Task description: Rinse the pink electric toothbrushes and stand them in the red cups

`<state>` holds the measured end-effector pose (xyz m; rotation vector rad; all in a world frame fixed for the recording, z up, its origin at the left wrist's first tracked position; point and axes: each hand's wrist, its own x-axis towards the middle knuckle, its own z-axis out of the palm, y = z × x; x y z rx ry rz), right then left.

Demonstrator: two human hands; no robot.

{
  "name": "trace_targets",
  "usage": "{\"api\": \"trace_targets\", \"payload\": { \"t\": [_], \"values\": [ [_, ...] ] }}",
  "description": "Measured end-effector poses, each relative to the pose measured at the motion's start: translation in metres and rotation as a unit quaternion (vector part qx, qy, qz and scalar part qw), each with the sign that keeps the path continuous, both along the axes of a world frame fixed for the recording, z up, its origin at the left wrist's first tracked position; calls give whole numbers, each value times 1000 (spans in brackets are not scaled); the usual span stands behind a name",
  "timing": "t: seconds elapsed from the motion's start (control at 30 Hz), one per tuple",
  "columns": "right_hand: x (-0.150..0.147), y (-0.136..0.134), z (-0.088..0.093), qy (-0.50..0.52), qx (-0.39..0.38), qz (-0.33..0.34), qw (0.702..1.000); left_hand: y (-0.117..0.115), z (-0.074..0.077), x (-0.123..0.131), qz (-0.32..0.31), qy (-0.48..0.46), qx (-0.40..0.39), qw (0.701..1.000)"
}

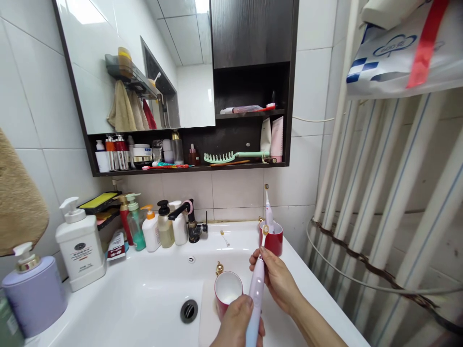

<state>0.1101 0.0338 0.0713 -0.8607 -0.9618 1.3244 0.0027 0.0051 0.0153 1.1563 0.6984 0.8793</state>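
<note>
Over the right side of the sink I hold an electric toothbrush point(256, 287) with a pink-to-blue handle, tilted with its bristles up. My left hand point(237, 319) is wrapped round the lower handle, the thumb on its front. Higher up, the fingers of my right hand point(278, 275) pinch the neck just below the bristles. Beside my left hand, a red cup point(228, 287) with a white inside stands in the basin, partly hidden. Behind the bristles, another red cup point(277, 239) holds a second electric toothbrush point(269, 212). A loose brush head point(224, 238) lies on the back ledge.
The black faucet point(191, 222) rises at the back of the white sink point(144, 299). Several pump bottles point(152, 231) line the left rim. Above, a dark mirror cabinet point(253, 38) holds a green hairbrush point(231, 156) and toiletries. White pipes point(383, 193) run along the right.
</note>
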Motion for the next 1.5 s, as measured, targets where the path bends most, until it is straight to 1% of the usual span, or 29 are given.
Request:
{"api": "trace_targets", "payload": {
  "t": [0.27,0.37,0.5,0.63,0.8,0.87,0.93,1.0,1.07,1.17,1.23,1.37,1.5],
  "values": [
    [-3,-1,2,-19,-6,27,999,0,-3,2,42,10,9,999],
    [-7,-5,4,-37,-10,37,999,-1,1,0,61,16,21,998],
    [-11,-11,6,-70,-7,53,996,-3,11,-2,85,9,28,996],
    [-13,-12,3,-120,22,78,990,-2,16,-5,99,0,34,995],
    [-16,-11,-3,-161,67,101,979,3,14,-9,109,12,62,992],
    [-17,-12,-3,-162,76,93,979,4,14,-10,112,31,67,991],
    [-18,-12,-1,-162,90,69,980,5,16,-12,125,57,91,986],
    [-18,-12,0,-162,107,30,980,5,18,-13,152,92,139,974],
    [-18,-11,0,-161,121,-5,980,6,19,-15,195,139,183,953],
    [-19,-10,-2,-156,130,-31,979,7,16,-16,269,214,213,915],
    [-20,-10,-3,-156,134,-43,978,9,10,-16,296,241,226,896],
    [-22,-12,-4,-162,140,-52,976,15,-2,-17,283,270,240,889],
    [-22,-12,-8,-204,147,-44,967,23,-17,-18,288,289,247,879]
  ]
}}
